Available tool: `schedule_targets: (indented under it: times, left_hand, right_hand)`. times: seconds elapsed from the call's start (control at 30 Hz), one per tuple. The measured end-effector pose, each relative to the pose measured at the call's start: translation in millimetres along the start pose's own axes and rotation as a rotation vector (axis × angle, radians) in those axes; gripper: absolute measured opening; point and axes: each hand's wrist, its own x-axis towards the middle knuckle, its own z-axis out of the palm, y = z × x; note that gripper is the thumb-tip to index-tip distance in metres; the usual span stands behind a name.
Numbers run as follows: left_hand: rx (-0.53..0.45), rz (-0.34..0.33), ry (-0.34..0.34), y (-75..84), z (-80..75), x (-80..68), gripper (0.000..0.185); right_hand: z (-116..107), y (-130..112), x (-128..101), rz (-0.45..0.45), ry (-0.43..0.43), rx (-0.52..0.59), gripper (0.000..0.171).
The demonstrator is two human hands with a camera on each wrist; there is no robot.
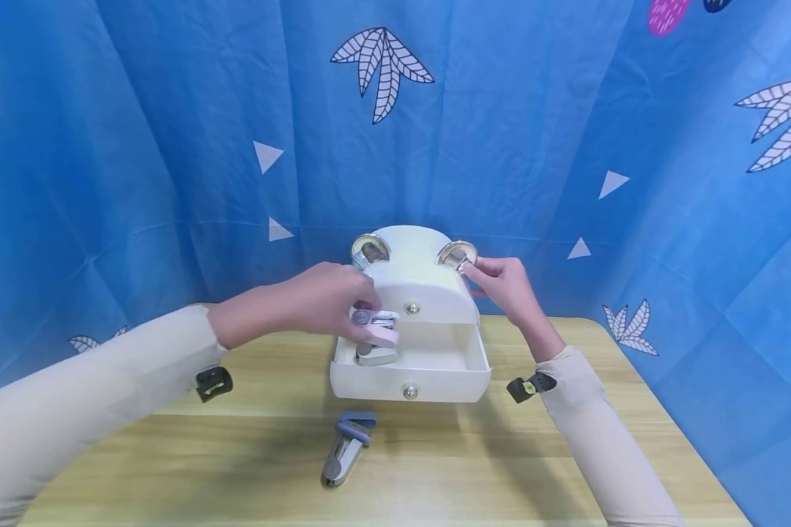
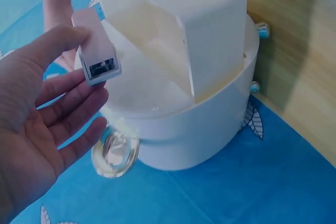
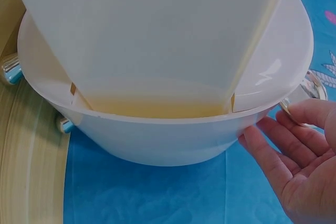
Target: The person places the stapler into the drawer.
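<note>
L hand [image 1: 323,304] pinches pink stapler [image 1: 377,329] over open drawer [image 1: 435,366]; R hand [image 1: 504,282], fingers relaxed, touches box [image 1: 411,274].

glossy white plastic box [image 1: 428,293] — wood-grain table [image 1: 237,454]

Even, bright light is filling the head view, and soft shadows are falling on the counter [image 1: 237,454] in the lower half of the frame, below the white drawer box [image 1: 410,344] and the sleeves. Straight lines are bowing toward the frame edges. Small highlights are glinting on the round mirrors [image 1: 370,250] near the centre. Both wrist views are looking bluish and washed out, with the white box glaring and close surfaces going soft.
</note>
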Motion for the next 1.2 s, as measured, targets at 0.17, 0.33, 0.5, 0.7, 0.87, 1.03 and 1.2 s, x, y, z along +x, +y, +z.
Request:
schedule_targets:
  times: [0.17, 0.33, 0.5, 0.7, 0.87, 1.03, 1.2]
  left_hand:
    - [0.041, -0.004, -0.021, 2.9, 14.4, 18.7, 0.017]
    - [0.085, -0.005, -0.041, 6.6, 28.0, 29.8, 0.021]
    - [0.121, 0.015, -0.063, 7.8, 37.4, 38.9, 0.022]
    - [0.176, 0.036, -0.085, 9.5, 47.6, 50.2, 0.029]
    - [0.257, 0.043, -0.103, 12.9, 56.7, 55.6, 0.031]
    - [0.302, 0.020, -0.120, 14.3, 65.1, 58.4, 0.033]
    - [0.317, 0.014, -0.096, 14.9, 70.9, 59.4, 0.036]
  right_hand:
    - [0.1, 1.0, 1.4, -0.005, -0.003, 0.002, 0.040]
    - [1.1, 1.2, 2.3, -0.008, -0.010, 0.008, 0.041]
    - [1.1, 2.0, 2.6, -0.006, -0.002, 0.003, 0.040]
    - [0.2, 3.8, 2.5, -0.005, 0.006, -0.007, 0.040]
    - [-0.6, 3.9, 3.4, -0.012, -0.001, 0.011, 0.041]
    - [-0.9, 4.7, 2.4, -0.018, -0.006, 0.011, 0.040]
    - [-1.9, 5.7, 2.2, -0.022, -0.007, 0.001, 0.040]
